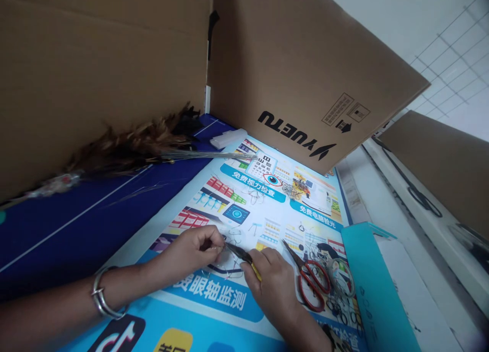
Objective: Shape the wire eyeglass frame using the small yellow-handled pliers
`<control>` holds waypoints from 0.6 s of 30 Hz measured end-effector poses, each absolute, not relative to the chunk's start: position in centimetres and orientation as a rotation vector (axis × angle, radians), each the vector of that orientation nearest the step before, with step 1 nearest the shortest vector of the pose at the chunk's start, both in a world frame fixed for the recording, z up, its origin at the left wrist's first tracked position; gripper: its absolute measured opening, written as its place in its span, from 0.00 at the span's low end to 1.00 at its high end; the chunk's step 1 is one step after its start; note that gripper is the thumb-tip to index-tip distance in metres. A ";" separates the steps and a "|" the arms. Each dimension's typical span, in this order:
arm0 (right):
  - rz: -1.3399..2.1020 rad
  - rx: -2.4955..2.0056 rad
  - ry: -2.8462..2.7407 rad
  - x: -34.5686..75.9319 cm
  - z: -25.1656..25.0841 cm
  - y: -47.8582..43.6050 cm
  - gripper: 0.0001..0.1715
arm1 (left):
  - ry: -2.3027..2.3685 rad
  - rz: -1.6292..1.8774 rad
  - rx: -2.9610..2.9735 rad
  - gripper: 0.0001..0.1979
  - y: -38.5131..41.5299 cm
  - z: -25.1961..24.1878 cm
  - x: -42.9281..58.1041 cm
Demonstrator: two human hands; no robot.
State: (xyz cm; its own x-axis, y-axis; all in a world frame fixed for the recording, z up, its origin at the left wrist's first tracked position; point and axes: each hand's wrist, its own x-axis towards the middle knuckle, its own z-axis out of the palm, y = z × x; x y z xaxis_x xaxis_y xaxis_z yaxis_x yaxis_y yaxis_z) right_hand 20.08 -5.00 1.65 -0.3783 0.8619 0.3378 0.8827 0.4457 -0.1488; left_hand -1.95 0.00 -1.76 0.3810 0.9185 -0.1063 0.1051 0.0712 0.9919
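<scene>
My left hand [193, 252] is closed in a pinch on a thin piece of wire [221, 247] over a printed poster [244, 209]. My right hand [273, 283] is closed around small pliers [239, 252] with a yellow handle. The plier tips meet the wire at my left fingertips. A silver bangle [100, 296] sits on my left wrist. Several small bent wire pieces [254, 194] lie scattered on the poster ahead of my hands.
Red-handled scissors [309, 278] lie just right of my right hand, beside a wire pile [340, 280]. A teal box [376, 286] stands at the right. A feather duster [126, 151] lies on the blue surface at left. Cardboard walls [305, 61] enclose the back.
</scene>
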 end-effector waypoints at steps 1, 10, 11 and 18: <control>-0.069 -1.483 -2.338 20.1 1.6 -5.0 0.15 | 1.014 0.805 1.358 0.05 0.0 -1.8 -1.9; 0.056 -1.522 -2.390 20.2 2.4 -4.8 0.15 | 0.985 0.810 1.334 0.05 0.1 -1.7 -2.0; 0.047 -1.517 -2.400 20.2 2.4 -4.8 0.15 | 0.984 0.813 1.341 0.05 0.1 -1.7 -2.0; -0.069 -1.533 -2.478 20.2 2.4 -4.8 0.12 | 0.995 0.820 1.325 0.04 0.1 -1.7 -2.0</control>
State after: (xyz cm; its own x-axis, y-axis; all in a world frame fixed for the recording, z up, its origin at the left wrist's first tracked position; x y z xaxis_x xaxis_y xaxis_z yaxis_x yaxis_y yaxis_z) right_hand 20.20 -4.76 2.43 -0.4286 0.8773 0.2159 0.8880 0.4531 -0.0782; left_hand -2.02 0.05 -1.70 0.3798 0.9182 -0.1128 0.0650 0.0951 0.9933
